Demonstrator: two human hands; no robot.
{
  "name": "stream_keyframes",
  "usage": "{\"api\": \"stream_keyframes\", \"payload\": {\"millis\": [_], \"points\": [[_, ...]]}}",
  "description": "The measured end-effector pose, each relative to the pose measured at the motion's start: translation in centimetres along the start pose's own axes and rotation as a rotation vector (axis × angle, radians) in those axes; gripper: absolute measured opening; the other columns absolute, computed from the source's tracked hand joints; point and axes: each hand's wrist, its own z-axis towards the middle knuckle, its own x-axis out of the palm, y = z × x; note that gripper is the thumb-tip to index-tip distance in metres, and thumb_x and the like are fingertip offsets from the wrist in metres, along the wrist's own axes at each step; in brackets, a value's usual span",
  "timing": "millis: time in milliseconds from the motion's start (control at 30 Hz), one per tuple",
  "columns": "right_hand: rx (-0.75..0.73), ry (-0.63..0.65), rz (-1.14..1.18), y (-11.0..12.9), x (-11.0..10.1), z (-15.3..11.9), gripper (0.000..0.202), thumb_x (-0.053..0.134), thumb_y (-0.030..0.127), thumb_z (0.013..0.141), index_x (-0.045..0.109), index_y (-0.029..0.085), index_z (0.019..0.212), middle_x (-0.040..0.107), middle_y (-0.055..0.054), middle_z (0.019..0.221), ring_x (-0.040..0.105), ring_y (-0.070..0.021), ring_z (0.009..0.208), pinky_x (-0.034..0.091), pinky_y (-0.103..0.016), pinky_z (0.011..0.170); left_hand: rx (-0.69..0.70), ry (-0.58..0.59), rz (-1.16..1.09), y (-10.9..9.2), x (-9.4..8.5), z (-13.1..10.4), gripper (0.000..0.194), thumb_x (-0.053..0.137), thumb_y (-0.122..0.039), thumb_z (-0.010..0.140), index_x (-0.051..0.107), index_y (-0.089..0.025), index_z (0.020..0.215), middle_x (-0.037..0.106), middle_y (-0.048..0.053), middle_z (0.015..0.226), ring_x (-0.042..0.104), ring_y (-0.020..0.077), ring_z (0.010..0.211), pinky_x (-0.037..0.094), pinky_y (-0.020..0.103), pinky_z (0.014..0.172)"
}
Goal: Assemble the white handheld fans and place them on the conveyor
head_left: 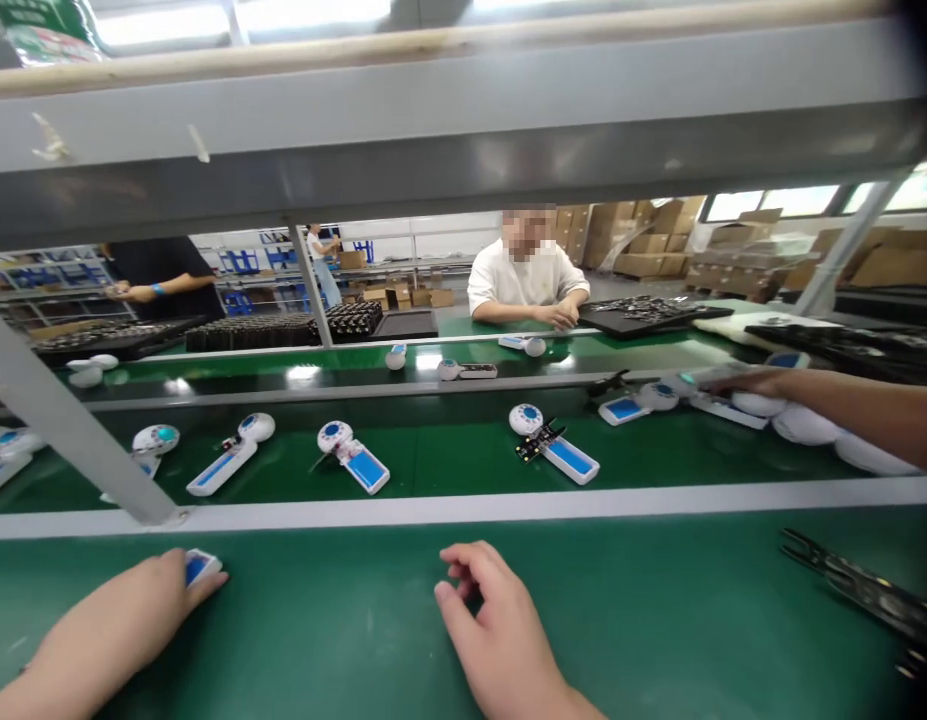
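My left hand (125, 615) is closed around a white plastic piece with a blue panel (202, 567), just above the green bench top. Most of that piece is hidden under my palm and fingers. My right hand (493, 630) hovers over the bench near the middle, thumb and loosely curled fingers apart, with nothing in it. Beyond the white rail lie white round-headed devices with blue-panelled handles, one (572, 460) with a black circuit board (539, 441) across it, another (364, 468) farther left. Black circuit board strips (875, 590) rest to the right of my right hand.
A white rail (463, 508) divides the bench from the green conveyor. Another person's arm (845, 400) reaches across the belt from the right. A slanted metal post (73, 410) stands at left, and a grey shelf beam (463, 150) crosses overhead. A co-worker (529, 275) sits opposite.
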Motion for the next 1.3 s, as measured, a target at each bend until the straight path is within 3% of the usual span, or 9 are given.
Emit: {"api": "stream_keyframes", "payload": {"millis": [133, 267, 467, 667, 767, 867, 1100, 1200, 1300], "points": [[-0.018, 0.004, -0.017, -0.9, 0.1, -0.1, 0.020, 0.052, 0.033, 0.089, 0.064, 0.024, 0.102, 0.063, -0.003, 0.093, 0.064, -0.0164, 0.079, 0.053, -0.027, 0.074, 0.364, 0.043, 0.180, -6.2, -1.7, -4.3, 0.032, 0.060, -0.031, 0.084, 0.069, -0.016, 0.111, 0.073, 0.013, 0.106, 0.066, 0.0357, 0.100, 0.045, 0.053, 0.093], [-0.059, 0.021, -0.080, -1.9, -0.1, 0.2, 0.021, 0.053, 0.041, 0.089, 0.066, 0.024, 0.093, 0.066, -0.003, 0.089, 0.066, -0.0174, 0.078, 0.055, -0.026, 0.071, 0.982, -0.041, 0.087, -12.9, -0.4, -7.8, 0.028, 0.060, -0.023, 0.090, 0.066, -0.026, 0.116, 0.071, 0.005, 0.115, 0.059, 0.0304, 0.118, 0.023, 0.056, 0.114], [-0.092, 0.032, -0.187, -1.8, -0.4, 0.1, 0.019, 0.052, 0.035, 0.089, 0.067, 0.025, 0.095, 0.069, -0.005, 0.100, 0.068, -0.0195, 0.092, 0.056, -0.030, 0.083, 1.294, -0.367, -0.107, -15.4, 2.6, -9.8, 0.016, 0.055, -0.027, 0.097, 0.069, -0.025, 0.105, 0.073, -0.001, 0.115, 0.059, 0.0220, 0.122, 0.012, 0.045, 0.122], [-0.196, -0.117, -0.428, -2.1, -0.2, 0.0, 0.036, 0.051, 0.034, 0.089, 0.058, 0.027, 0.123, 0.059, -0.009, 0.127, 0.057, -0.0283, 0.118, 0.053, -0.046, 0.094, 1.189, -0.111, -0.314, -13.9, 0.0, -9.5, 0.019, 0.057, -0.016, 0.092, 0.068, -0.023, 0.105, 0.072, 0.007, 0.118, 0.065, 0.0214, 0.113, 0.041, 0.036, 0.110], [-0.241, -0.074, -0.494, -2.5, 0.2, 0.5, 0.050, 0.047, 0.032, 0.091, 0.044, 0.025, 0.141, 0.049, -0.011, 0.142, 0.045, -0.0302, 0.131, 0.046, -0.051, 0.103, 1.167, -0.009, -0.472, -14.1, 1.0, -9.7, 0.020, 0.055, -0.015, 0.093, 0.069, -0.024, 0.104, 0.075, 0.008, 0.111, 0.069, 0.0197, 0.104, 0.048, 0.031, 0.103], [-0.169, 0.024, -0.503, -2.4, 0.4, 1.0, 0.044, 0.048, 0.028, 0.090, 0.052, 0.019, 0.134, 0.063, -0.013, 0.119, 0.056, -0.0310, 0.116, 0.043, -0.054, 0.102, 1.114, 0.141, -0.655, -15.0, 2.3, -10.1, 0.024, 0.057, -0.013, 0.090, 0.071, -0.025, 0.105, 0.076, 0.008, 0.107, 0.069, 0.0209, 0.102, 0.051, 0.030, 0.096], [0.091, 0.226, -0.131, 0.7, 0.2, 0.3, 0.021, 0.052, 0.034, 0.087, 0.067, 0.021, 0.084, 0.065, -0.003, 0.075, 0.062, -0.0200, 0.071, 0.051, -0.032, 0.068, 0.109, 0.396, -1.340, -18.0, 1.7, -10.0, 0.040, 0.059, -0.025, 0.081, 0.060, -0.017, 0.120, 0.068, 0.009, 0.099, 0.065, 0.0198, 0.077, 0.052, 0.028, 0.061], [-0.138, 0.431, 0.024, 1.7, 0.4, -0.4, 0.026, 0.065, 0.034, 0.076, 0.070, 0.022, 0.098, 0.069, -0.003, 0.084, 0.064, -0.0191, 0.075, 0.052, -0.028, 0.070, 0.017, 0.515, -1.460, -18.7, 1.1, -8.9, 0.049, 0.060, -0.038, 0.083, 0.053, -0.014, 0.126, 0.068, 0.009, 0.098, 0.065, 0.0210, 0.078, 0.050, 0.029, 0.062], [-0.370, 0.443, -0.046, 1.4, 0.5, -0.5, 0.023, 0.068, 0.033, 0.075, 0.071, 0.022, 0.095, 0.071, -0.004, 0.088, 0.065, -0.0205, 0.080, 0.051, -0.029, 0.073, 0.064, 0.474, -1.391, -19.0, 0.8, -7.9, 0.050, 0.067, -0.022, 0.074, 0.053, -0.016, 0.122, 0.069, 0.007, 0.101, 0.064, 0.0228, 0.093, 0.049, 0.031, 0.080]]}}
